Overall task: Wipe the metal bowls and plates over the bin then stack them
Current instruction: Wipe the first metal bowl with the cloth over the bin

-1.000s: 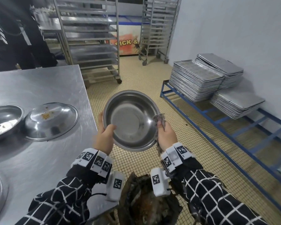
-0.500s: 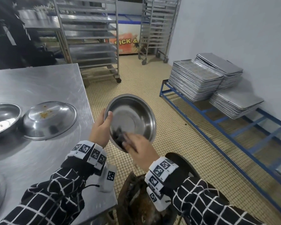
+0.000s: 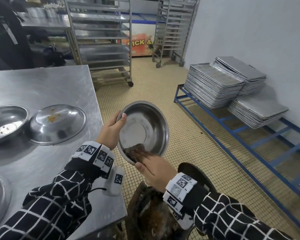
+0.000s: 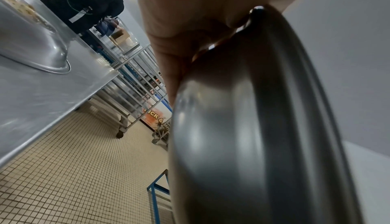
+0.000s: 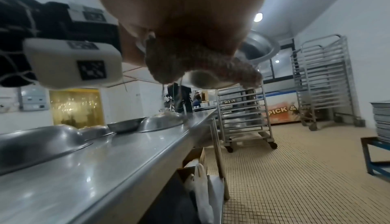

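- Our right hand point(image 3: 154, 168) lays its straight fingers point(image 3: 142, 154) flat on a dark cloth point(image 3: 133, 149), pressing it against the bowl's inner wall at 6 o'clock so scraps likely drop below.
- Our left hand point(image 3: 111, 131) curls round the bowl point(image 3: 145, 129) at 9 o'clock, thumb point(image 3: 122, 117) hooked over the rim, tilting the opening toward us.
- The bin point(image 3: 154, 220) sits directly beneath.
- 2 soiled dishes point(image 3: 57, 123) wait on the table point(image 3: 42, 87) at 10 o'clock.

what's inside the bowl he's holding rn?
A dark cloth pressed by the right hand against the lower inside wall of the bowl. The rest looks bare; metal under the cloth is hidden.
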